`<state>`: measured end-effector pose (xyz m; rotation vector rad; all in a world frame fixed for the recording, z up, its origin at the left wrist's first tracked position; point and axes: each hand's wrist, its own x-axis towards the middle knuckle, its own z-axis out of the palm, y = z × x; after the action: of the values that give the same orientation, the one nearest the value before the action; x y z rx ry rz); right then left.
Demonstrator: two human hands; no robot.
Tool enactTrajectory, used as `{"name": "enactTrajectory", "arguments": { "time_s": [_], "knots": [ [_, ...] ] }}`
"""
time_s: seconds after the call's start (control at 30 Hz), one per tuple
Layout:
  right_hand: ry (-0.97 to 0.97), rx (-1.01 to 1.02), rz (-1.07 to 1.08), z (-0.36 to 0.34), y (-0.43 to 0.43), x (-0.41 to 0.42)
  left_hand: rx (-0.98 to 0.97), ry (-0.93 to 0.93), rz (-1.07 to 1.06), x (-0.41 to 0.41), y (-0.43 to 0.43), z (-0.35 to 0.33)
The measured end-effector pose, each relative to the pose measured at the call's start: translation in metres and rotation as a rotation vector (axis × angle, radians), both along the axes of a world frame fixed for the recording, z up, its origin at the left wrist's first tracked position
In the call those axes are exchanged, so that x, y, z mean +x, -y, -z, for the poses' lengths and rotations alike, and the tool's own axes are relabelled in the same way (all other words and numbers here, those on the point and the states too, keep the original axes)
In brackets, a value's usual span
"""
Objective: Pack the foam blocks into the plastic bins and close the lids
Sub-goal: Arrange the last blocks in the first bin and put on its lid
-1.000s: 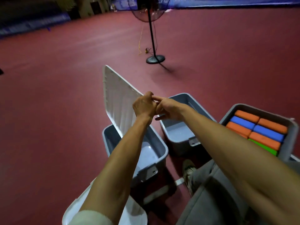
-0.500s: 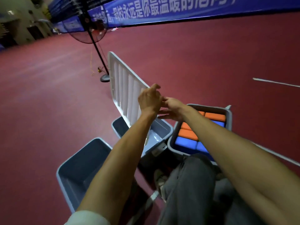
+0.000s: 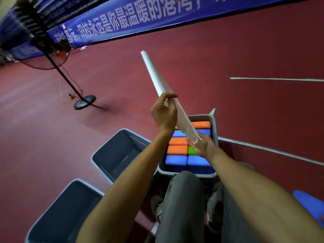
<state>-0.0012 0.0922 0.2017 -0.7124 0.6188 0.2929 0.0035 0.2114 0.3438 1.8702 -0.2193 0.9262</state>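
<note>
On red floor (image 3: 254,55) | banner (image 3: 140,16) behind | left hand (image 3: 164,114), right hand (image 3: 206,148) hold lid (image 3: 157,76)

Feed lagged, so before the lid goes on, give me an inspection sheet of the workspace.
Surface: red sports floor, white line markings.
Job's things: white lid tilted over the filled bin; foam blocks orange, blue, green inside; two empty bins to its left.
Clutter: blue object at right edge, unclear.
Grippers: left hand grips lid's edge; right hand holds its lower end.
Cables: cord by the pedestal fan base.
Surroundings: blue banner.
</note>
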Motion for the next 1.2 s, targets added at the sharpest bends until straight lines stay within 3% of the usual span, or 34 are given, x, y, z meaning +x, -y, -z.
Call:
{"name": "enactTrajectory", "arguments": {
  "time_s": [0.17, 0.43, 0.57, 0.83, 1.2],
  "knots": [
    [-0.204, 0.023, 0.257, 0.038, 0.057, -0.013, 0.11, -0.143, 0.038, 0.005, -0.01, 0.043],
    [-0.158, 0.099, 0.25, 0.049, 0.084, -0.002, 0.336, -0.494, -0.019, 0.049, -0.054, 0.071],
    [-0.169, 0.071, 0.218, 0.054, 0.084, -0.001, 0.455, -0.55, -0.039, 0.061, -0.074, 0.089],
    [-0.153, -0.051, 0.128, 0.073, 0.087, -0.002, 0.473, -0.73, -0.039, 0.059, -0.106, 0.162],
    [-0.233, -0.082, 0.205, 0.125, 0.066, 0.004, 0.486, -0.857, -0.022, 0.078, -0.12, 0.233]
  ]
}}
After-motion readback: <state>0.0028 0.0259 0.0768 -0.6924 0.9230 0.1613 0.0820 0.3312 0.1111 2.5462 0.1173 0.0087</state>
